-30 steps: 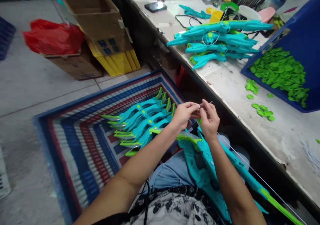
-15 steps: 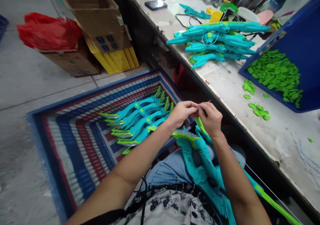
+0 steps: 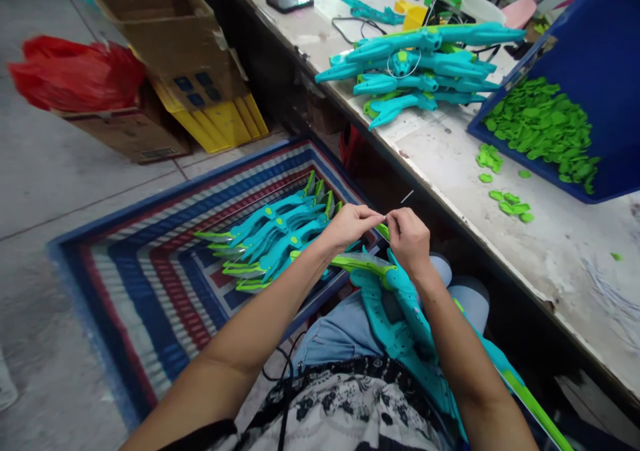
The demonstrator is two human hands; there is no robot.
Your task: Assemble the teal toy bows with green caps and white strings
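My left hand (image 3: 351, 228) and my right hand (image 3: 410, 239) meet fingertip to fingertip, both closed in a pinch. Between them is a thin white string (image 3: 407, 196), whose loose end sticks up beyond my right hand. Just below the hands, a teal and green toy bow (image 3: 395, 337) lies across my lap, partly hidden by my right forearm. One green limb tip of it reaches up to my fingers. Another green limb (image 3: 537, 404) extends to the lower right, with a white line running beside it.
Several toy bows (image 3: 285, 221) lie in a striped, lined crate (image 3: 165, 264) at left. More teal bows (image 3: 425, 57) are stacked on the worktable (image 3: 450, 164), near a blue bin (image 3: 560, 44) of green pieces (image 3: 545, 127). Cardboard boxes (image 3: 160, 44) stand on the floor.
The hands have shifted slightly left and down in view, still pinched together. The string's free end now shows longer above my right hand. The whole view has turned a little.
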